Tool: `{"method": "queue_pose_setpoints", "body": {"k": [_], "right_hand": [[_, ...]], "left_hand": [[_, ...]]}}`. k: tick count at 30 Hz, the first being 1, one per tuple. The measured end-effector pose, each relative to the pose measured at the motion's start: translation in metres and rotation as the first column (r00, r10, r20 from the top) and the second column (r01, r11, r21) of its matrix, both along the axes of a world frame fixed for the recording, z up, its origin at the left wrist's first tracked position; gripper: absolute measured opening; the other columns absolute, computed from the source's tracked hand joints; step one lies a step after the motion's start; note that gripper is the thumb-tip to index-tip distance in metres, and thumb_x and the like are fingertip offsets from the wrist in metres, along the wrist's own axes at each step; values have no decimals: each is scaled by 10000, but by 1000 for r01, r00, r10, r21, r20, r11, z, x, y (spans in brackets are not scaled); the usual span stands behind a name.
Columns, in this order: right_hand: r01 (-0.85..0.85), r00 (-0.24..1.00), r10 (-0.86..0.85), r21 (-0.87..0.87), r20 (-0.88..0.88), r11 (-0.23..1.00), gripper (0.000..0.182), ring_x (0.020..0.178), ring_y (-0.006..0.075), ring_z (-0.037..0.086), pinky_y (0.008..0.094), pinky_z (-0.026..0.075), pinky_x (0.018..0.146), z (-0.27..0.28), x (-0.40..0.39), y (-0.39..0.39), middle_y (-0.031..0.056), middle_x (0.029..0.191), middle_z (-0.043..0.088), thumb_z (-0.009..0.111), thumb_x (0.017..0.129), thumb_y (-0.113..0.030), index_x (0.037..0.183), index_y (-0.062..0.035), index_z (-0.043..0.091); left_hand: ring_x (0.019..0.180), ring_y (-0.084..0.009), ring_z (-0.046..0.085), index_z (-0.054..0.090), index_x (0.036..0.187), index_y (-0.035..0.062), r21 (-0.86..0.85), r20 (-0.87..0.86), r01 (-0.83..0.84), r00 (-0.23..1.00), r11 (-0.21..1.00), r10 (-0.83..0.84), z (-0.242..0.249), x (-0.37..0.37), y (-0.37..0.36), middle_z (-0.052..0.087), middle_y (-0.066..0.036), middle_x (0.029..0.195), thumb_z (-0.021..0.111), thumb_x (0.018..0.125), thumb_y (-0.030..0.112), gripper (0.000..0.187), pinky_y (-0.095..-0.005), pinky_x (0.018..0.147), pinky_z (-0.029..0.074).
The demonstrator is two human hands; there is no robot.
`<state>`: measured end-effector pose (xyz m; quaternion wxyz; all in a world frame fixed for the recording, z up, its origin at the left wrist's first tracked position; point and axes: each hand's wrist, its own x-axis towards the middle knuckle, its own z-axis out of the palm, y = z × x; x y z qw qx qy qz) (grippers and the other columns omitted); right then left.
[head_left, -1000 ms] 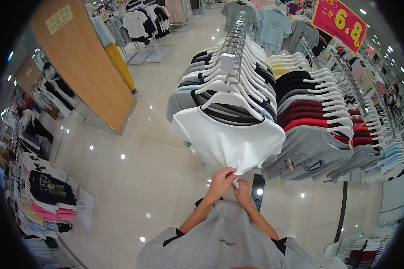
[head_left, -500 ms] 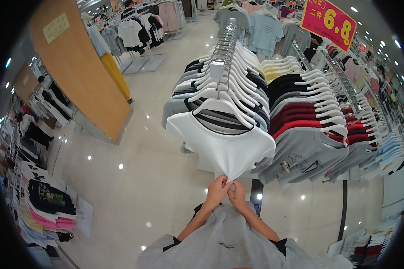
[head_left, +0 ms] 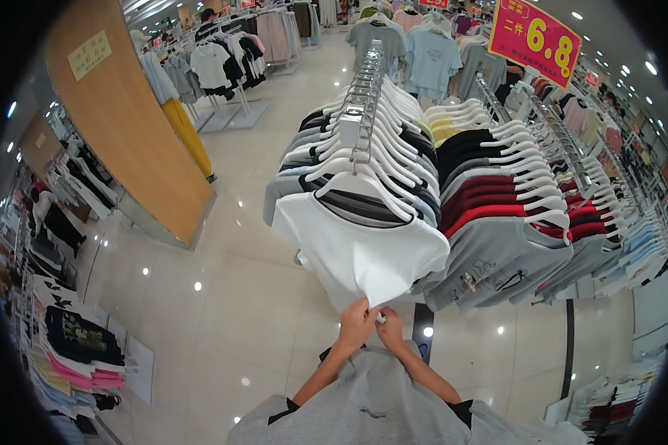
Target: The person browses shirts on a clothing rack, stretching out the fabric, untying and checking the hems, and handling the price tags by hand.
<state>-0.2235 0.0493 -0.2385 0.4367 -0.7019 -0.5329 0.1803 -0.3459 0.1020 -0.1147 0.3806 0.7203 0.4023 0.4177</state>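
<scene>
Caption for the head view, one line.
Left hand and right hand pinching the hem of a white T-shirt on a rack.

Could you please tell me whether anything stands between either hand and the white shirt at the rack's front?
Nothing visible does: the left hand and right hand both pinch the white shirt low down, and the other garments on its rail hang behind it.

yellow trousers (head_left: 185,138) beside wooden pillar (head_left: 122,122)
</scene>
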Motion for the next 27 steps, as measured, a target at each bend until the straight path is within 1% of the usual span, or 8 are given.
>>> {"method": "queue_pose_setpoints", "body": {"k": [5,8,10,11,13,17,20,27], "right_hand": [[-14,1000,12,121,18,993,190,793,391,593,430,476,723,13,-3,2,191,847,636,647,717,-37,898,10,616],[-28,996,33,62,-80,998,192,831,320,629,395,491,727,16,-6,4,154,911,658,653,767,-63,936,17,611],[85,619,63,146,-783,986,201,854,219,641,337,505,729,20,-13,8,95,952,659,633,853,-106,1004,22,601],[86,618,60,143,-784,986,201,854,219,641,337,505,729,23,-11,8,95,952,659,633,853,-106,1004,22,601],[-3,152,-87,-89,-985,996,214,862,139,621,290,508,737,50,-6,8,61,965,646,585,923,-144,1061,19,589],[-70,169,-16,-28,-986,997,247,928,153,625,301,505,804,73,-11,4,75,1044,644,541,956,-174,1120,8,573],[-69,351,-19,-46,-936,997,239,925,141,614,307,495,822,76,-15,7,51,1003,646,572,944,-194,1087,-3,589],[28,484,14,31,-875,999,210,853,85,578,257,458,789,99,-8,6,24,966,647,586,938,-192,1052,-16,609]], "left_hand": [[621,-296,552,568,790,-12,-179,-25,86,995,980,-91,-26,-2,-7,548,-157,670,634,839,191,219,-376,564,419],[739,-306,568,572,910,-5,-79,-53,127,990,989,-132,-14,-1,-9,587,-156,792,665,828,227,263,-387,664,445],[784,-315,565,552,979,-2,30,-34,103,994,994,-102,-26,1,-8,590,-157,854,675,822,234,309,-395,708,449],[828,-323,562,532,1047,2,137,-13,75,997,988,-74,-31,1,-10,592,-157,916,685,816,241,366,-403,753,454],[846,-337,566,514,1076,3,96,-15,47,999,994,-46,-35,-1,-13,585,-172,950,679,817,221,377,-414,764,457],[885,-377,581,515,1080,5,-61,-252,70,964,996,-83,-55,-15,-20,591,-201,950,642,818,141,321,-451,754,469],[871,-397,585,531,1042,3,-42,-370,75,925,996,-85,-75,-19,-19,602,-205,911,619,795,86,274,-477,713,469],[836,-398,584,544,992,0,35,-423,47,906,998,-28,-91,-31,-15,604,-214,892,575,768,28,229,-494,695,459]]}}
